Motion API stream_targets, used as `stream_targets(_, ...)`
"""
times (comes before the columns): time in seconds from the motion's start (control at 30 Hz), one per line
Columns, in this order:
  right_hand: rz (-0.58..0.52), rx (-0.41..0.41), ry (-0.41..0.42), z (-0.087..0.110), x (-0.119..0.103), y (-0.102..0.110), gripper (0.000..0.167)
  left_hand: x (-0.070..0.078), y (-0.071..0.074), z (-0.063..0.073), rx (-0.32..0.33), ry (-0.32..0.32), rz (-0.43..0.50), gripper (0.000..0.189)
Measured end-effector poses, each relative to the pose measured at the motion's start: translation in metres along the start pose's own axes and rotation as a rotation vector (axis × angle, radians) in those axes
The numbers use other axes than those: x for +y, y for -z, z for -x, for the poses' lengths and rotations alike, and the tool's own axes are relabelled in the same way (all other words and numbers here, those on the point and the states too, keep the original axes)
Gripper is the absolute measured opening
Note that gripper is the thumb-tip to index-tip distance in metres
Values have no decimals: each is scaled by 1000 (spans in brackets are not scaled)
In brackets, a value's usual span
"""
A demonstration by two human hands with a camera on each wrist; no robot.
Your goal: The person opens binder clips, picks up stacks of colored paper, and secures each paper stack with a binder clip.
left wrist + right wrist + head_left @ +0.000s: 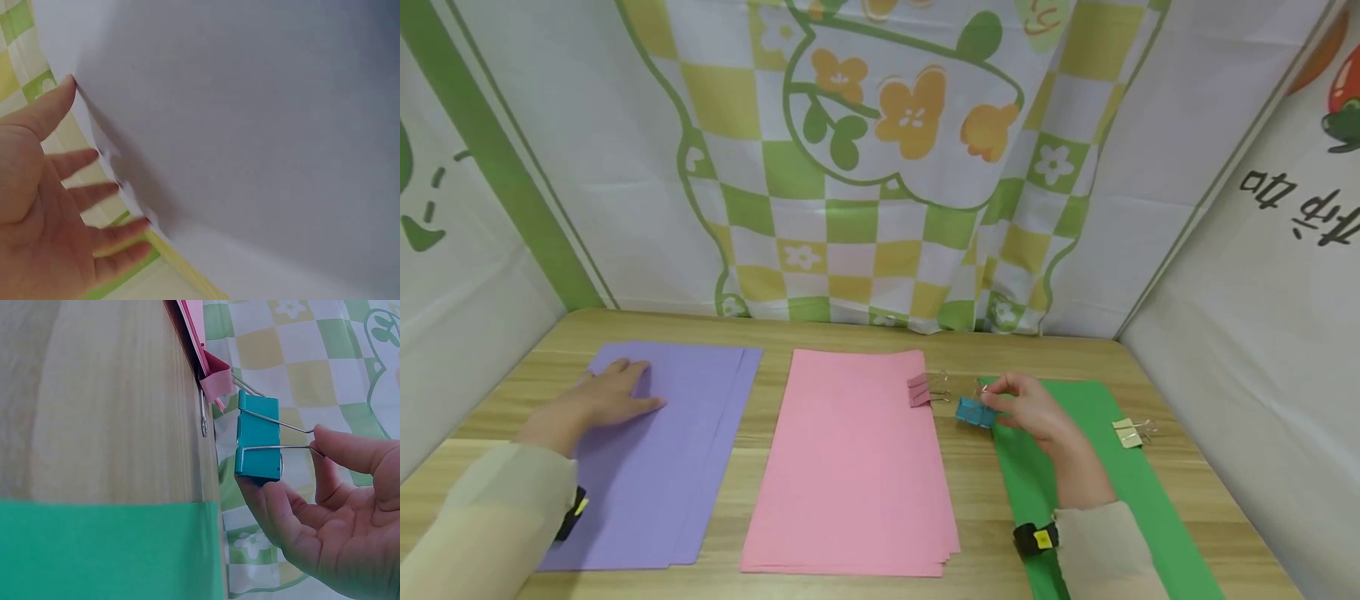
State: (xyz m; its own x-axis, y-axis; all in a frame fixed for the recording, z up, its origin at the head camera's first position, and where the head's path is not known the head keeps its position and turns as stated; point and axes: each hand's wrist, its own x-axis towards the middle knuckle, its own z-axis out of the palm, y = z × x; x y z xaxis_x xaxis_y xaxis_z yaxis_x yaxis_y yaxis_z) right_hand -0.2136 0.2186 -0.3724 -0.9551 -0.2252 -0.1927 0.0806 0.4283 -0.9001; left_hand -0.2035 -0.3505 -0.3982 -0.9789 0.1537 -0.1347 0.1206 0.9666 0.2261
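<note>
A blue binder clip (973, 414) is in my right hand (1028, 412), beside the left edge of the green paper (1116, 475). In the right wrist view, thumb and fingertips pinch a wire handle of the clip (259, 437), and other fingers lie under its body. My left hand (606, 400) rests with spread fingers on the upper part of a stack of purple paper (688, 442). The left wrist view has the fingertips of that hand (56, 206) touching the sheet's far edge. The purple sheets are slightly fanned at the right.
Between the hands lies a pink paper stack (850, 467), a pink binder clip (918, 392) clamped on its upper right edge. A yellow binder clip (1127, 433) sits on the green paper's right edge. Printed cloth (850, 217) hangs behind the wooden table (730, 500).
</note>
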Motion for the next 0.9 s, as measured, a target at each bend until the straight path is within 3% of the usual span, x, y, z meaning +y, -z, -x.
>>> stream_targets(0.4, -24, -1, -6, -3, 5, 0, 11, 7, 10, 8, -111, 199, -14, 101)
stream_targets(0.6, -37, -14, 8, -2, 4, 1, 10, 2, 7, 10, -75, 191, 24, 112)
stream_targets(0.73, -43, -21, 16, -2, 4, 1, 10, 0, 8, 11, -50, 225, 69, 129)
stream_targets(0.9, -43, -24, 20, -2, 4, 1, 11, 0, 9, 12, -2, 259, 116, 134)
